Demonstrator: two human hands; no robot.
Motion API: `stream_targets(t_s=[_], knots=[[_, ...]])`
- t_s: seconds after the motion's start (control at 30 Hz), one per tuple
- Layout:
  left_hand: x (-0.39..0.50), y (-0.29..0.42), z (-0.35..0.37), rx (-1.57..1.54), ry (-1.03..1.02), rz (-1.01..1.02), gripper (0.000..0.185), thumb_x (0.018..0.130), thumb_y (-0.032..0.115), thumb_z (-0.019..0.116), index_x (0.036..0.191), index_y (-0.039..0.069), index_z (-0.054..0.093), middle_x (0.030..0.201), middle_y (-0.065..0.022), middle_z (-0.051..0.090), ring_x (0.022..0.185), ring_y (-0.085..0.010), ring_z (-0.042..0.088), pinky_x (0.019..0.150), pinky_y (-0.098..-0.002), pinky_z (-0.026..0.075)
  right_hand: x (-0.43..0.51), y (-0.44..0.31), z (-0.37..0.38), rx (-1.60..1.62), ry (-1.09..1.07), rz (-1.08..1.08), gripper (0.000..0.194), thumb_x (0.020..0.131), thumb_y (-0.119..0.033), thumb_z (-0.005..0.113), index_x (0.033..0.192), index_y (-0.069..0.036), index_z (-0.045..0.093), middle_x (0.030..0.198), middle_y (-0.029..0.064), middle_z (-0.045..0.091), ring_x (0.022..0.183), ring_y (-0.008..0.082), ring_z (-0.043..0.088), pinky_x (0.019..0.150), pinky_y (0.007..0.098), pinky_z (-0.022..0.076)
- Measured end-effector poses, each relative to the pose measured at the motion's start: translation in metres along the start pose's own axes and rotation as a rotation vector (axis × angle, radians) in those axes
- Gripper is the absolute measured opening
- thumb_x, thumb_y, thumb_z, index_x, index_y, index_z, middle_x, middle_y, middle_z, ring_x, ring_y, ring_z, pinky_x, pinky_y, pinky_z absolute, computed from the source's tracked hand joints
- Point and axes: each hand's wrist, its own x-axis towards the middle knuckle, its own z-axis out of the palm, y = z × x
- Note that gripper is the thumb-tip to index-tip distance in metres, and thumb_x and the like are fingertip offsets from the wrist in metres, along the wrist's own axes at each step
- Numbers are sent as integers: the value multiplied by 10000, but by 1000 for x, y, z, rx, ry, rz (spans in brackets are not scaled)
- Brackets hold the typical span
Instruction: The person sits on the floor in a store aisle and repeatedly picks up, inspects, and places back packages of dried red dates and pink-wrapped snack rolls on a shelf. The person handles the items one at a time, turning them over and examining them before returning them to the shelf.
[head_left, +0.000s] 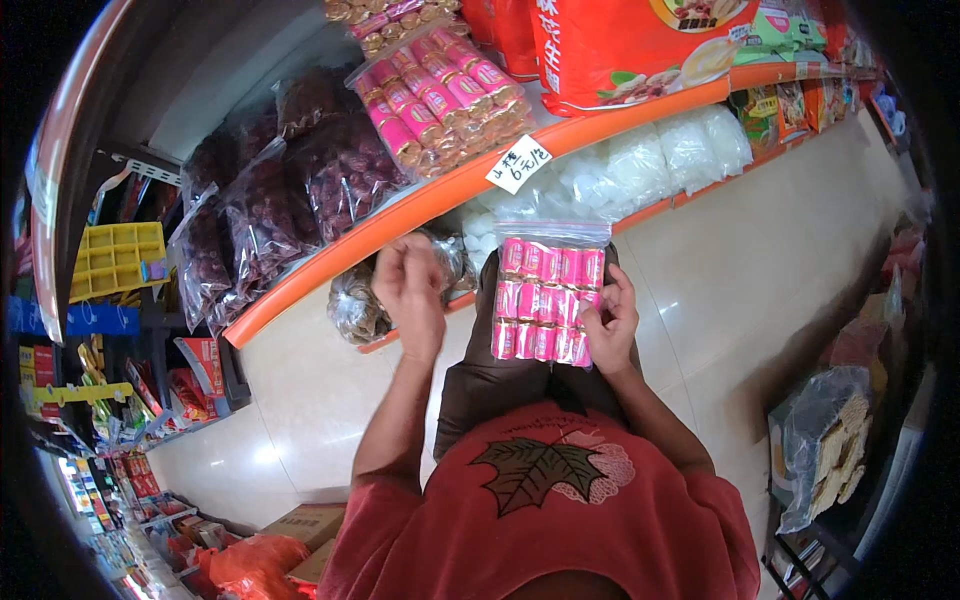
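A clear zip-top plastic bag of pink-and-gold wrapped rolls (540, 300) is held up in front of my lap, its zip strip at the top. The rolls lie in three rows. My right hand (613, 319) grips the bag's right edge, with the thumb on its front. Raised to the left of the bag, apart from it, is my left hand (411, 281), close to the orange shelf edge (352, 241). Its fingers look curled but are motion-blurred, and no object shows in them. Similar bagged pink rolls (442, 94) lie stacked on the shelf above.
Bags of dark red dried fruit (262, 202) fill the shelf's left part; a large red package (637, 52) stands right. A handwritten tag (519, 163) hangs on the edge. Below are clear bags of white goods (637, 165). A plastic-covered container (825, 442) stands right, cardboard boxes (307, 525) lower left.
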Motion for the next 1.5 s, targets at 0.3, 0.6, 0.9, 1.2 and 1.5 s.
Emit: stream_targets(t_s=[0.3,0.6,0.9,1.2,1.5], knots=[[113,46,3,25,-2,-125,249,860,250,546,771,20,511,610,-33,501,460,-101,473,364,-222,313,0,3,1,14,-4,9,575,752,18,590,1266,24,334,700,2,506,584,54,441,538,199,352],[153,53,19,186,-113,-478,251,792,285,653,655,118,525,519,16,452,381,-81,356,332,-214,215,2,2,0,8,-20,-17,558,750,16,593,1250,28,347,704,8,510,578,55,445,522,196,352],[172,56,22,-104,-140,-608,211,764,199,635,616,187,485,475,78,404,346,-31,250,332,-185,134,2,9,-1,-3,-8,-27,550,747,8,604,1241,23,363,724,16,536,572,51,461,493,193,348],[139,63,6,-583,-166,-396,140,735,-30,544,873,-7,550,857,-100,593,799,-217,583,819,-375,486,2,4,-1,8,-16,-15,544,752,9,608,1241,14,371,735,12,539,585,47,462,510,187,353],[86,65,-18,-770,-140,-271,380,657,-44,509,1037,-64,520,1031,-162,591,953,-275,577,929,-422,433,1,-1,1,34,-15,35,548,749,26,607,1243,6,370,719,-5,512,590,38,449,514,184,352]])
